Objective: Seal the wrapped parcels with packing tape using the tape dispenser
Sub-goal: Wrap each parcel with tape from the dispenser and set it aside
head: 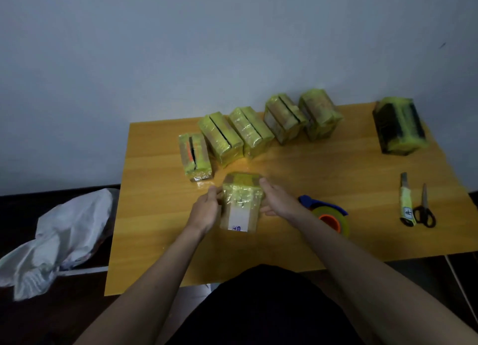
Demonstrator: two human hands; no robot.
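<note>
Both hands, left (207, 210) and right (278, 202), grip the wrapped parcel (241, 205) between them, fingers curled round its sides.

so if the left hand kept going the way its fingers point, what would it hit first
Probably the small wrapped parcel at the near end of the back row; the left hand points up-table beside the held parcel. Depth is unclear.

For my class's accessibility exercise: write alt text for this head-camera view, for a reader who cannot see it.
Both hands, left hand and right hand, hold a wrapped parcel upright on a wooden table. A tape dispenser lies beside the right wrist; six more parcels stand behind, with a knife and scissors at right.
</note>
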